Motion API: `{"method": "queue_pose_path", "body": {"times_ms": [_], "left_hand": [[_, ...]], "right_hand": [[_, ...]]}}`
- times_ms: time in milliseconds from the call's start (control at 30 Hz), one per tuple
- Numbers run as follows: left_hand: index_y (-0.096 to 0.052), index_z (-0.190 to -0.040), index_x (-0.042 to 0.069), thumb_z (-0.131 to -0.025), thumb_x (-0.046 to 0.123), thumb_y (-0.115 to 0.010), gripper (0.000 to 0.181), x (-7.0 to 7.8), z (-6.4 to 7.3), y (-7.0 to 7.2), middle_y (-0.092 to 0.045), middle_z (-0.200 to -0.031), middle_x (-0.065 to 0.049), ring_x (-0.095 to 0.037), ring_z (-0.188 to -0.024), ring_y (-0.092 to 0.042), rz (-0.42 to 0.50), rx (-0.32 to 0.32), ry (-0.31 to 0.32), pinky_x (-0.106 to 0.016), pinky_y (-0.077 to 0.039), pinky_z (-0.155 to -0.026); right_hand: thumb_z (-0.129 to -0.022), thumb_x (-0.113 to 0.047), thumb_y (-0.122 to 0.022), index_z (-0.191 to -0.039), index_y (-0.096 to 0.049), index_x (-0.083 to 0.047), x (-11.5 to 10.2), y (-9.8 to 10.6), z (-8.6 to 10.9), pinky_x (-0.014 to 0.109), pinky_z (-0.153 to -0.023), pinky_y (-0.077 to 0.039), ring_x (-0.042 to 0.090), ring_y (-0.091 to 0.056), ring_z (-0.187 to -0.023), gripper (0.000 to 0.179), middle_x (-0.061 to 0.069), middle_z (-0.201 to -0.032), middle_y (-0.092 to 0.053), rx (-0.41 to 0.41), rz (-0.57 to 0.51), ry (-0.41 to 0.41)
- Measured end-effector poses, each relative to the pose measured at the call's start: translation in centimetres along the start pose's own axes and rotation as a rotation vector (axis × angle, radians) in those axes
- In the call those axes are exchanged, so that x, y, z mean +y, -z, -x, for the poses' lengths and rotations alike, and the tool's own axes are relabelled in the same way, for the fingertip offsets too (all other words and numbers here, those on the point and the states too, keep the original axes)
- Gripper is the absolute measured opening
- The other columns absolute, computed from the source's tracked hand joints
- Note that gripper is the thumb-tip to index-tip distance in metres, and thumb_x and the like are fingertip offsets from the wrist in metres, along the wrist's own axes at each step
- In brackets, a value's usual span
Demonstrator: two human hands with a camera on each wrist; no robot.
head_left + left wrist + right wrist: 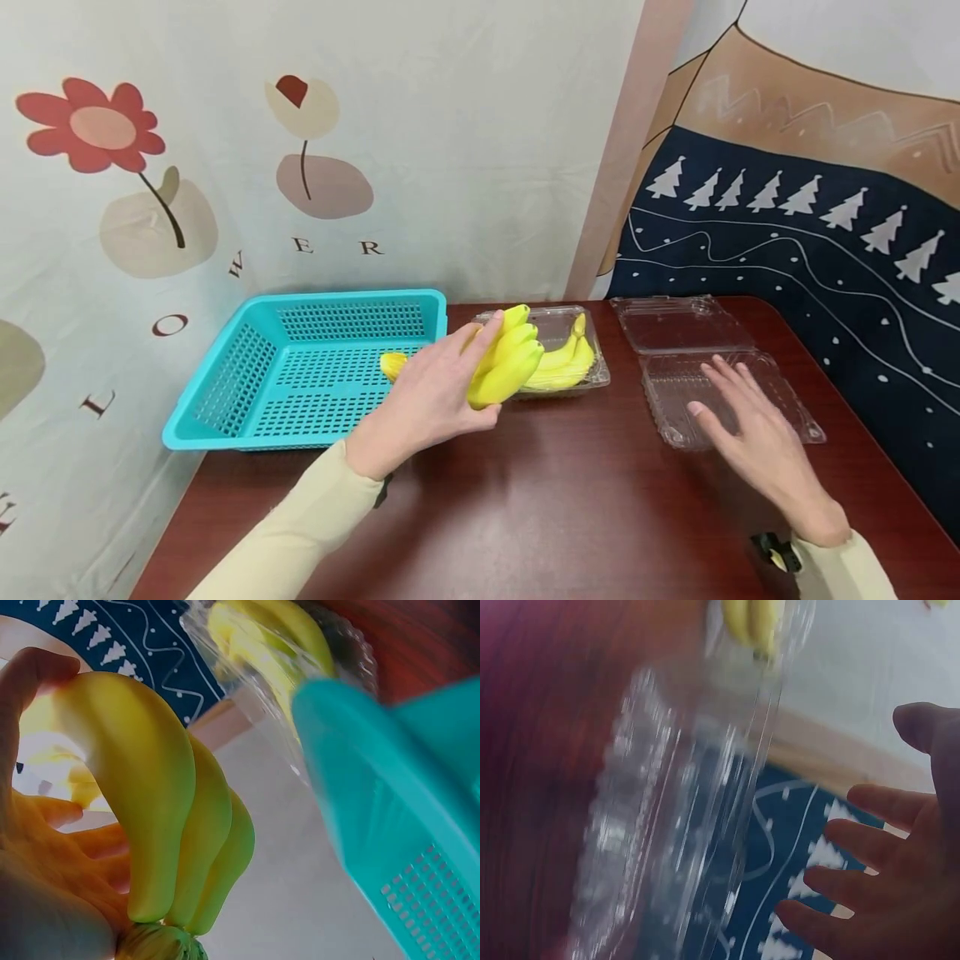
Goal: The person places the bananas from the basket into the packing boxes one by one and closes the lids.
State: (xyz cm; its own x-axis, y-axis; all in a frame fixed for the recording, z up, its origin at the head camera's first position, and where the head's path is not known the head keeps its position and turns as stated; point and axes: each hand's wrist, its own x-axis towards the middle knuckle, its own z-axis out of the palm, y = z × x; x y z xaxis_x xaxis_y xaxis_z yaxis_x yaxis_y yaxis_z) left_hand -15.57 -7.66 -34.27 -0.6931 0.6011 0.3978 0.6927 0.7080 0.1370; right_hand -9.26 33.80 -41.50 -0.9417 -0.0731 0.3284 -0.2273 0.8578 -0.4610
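- Glossy red-brown table (570,517): the containers line its far side, probably to give both arms the open room in front.
- Turquoise rectangular perforated plastic basket (345,294): at the left, open upward; its raised rim is the main edge to clear.
- Transparent hinged plastic clamshell (667,396): at the right, lid folded back toward the table's far edge, presumably leaving its tray reachable from above.
- Transparent plastic box (551,321): between the two, holding a yellow curved banana bunch (566,367); a narrow strip of bare table parts it from the clamshell.
- Right hand (761,442): holds nothing, fingers extended and thumb apart, over the clamshell's tray; contact cannot be told.
- Left hand (442,379): curled around a second smooth yellow banana bunch (506,358), between basket and box, apparently raised; this grip across the fruit likely keeps it steady near the basket's rim.
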Motion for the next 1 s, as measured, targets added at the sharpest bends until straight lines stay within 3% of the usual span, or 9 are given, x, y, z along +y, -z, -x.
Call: {"method": "queue_pose_path", "body": {"times_ms": [233, 467, 600, 867, 1000], "left_hand": [[-0.033, -0.162, 0.013, -0.078, 0.041, -0.080, 0.100, 2.3, -0.6, -1.2, -0.059, -0.135, -0.014, -0.027, -0.100, -0.064, 0.010, 0.005, -0.030, -0.040, -0.057, -0.082], [-0.031, -0.163, 0.016, -0.078, 0.043, -0.080, 0.101, 4.4, -1.3, -2.4, -0.057, -0.137, -0.010, -0.023, -0.101, -0.063, 0.057, -0.041, -0.022, -0.038, -0.057, -0.083], [-0.030, -0.163, 0.017, -0.077, 0.044, -0.081, 0.103, 5.2, -1.7, -3.0, -0.057, -0.137, -0.008, -0.022, -0.104, -0.063, 0.082, -0.056, -0.023, -0.039, -0.057, -0.085], [-0.025, -0.166, 0.019, -0.079, 0.045, -0.079, 0.106, 5.8, -2.3, -4.1, -0.057, -0.138, -0.008, -0.023, -0.108, -0.062, 0.095, -0.082, -0.034, -0.041, -0.056, -0.090], [-0.026, -0.165, 0.018, -0.079, 0.045, -0.079, 0.105, 5.8, -2.5, -4.5, -0.057, -0.138, -0.008, -0.022, -0.107, -0.062, 0.102, -0.096, -0.043, -0.041, -0.057, -0.089]], "right_hand": [[-0.105, -0.036, -0.059, -0.155, -0.041, 0.002, 3.7, 1.9, -0.2, 0.066, -0.121, -0.013, 0.044, -0.015, -0.155, 0.065, 0.027, -0.162, -0.033, 0.026, 0.052, -0.091], [-0.107, -0.039, -0.054, -0.159, -0.030, 0.004, 7.2, 2.7, -0.5, 0.072, -0.118, -0.006, 0.055, -0.008, -0.152, 0.072, 0.035, -0.164, -0.019, -0.064, 0.041, -0.165], [-0.107, -0.039, -0.052, -0.161, -0.024, 0.004, 8.9, 3.0, -0.5, 0.077, -0.113, -0.012, 0.060, -0.014, -0.148, 0.074, 0.036, -0.165, -0.013, -0.115, -0.006, -0.185], [-0.107, -0.041, -0.052, -0.164, -0.014, -0.001, 10.3, 2.9, -0.3, 0.081, -0.108, -0.016, 0.063, -0.018, -0.144, 0.080, 0.034, -0.166, -0.008, -0.200, -0.040, -0.212], [-0.107, -0.039, -0.054, -0.164, -0.015, 0.001, 10.4, 2.6, -0.2, 0.080, -0.108, -0.017, 0.063, -0.019, -0.144, 0.080, 0.034, -0.167, -0.008, -0.194, -0.035, -0.198]]}}
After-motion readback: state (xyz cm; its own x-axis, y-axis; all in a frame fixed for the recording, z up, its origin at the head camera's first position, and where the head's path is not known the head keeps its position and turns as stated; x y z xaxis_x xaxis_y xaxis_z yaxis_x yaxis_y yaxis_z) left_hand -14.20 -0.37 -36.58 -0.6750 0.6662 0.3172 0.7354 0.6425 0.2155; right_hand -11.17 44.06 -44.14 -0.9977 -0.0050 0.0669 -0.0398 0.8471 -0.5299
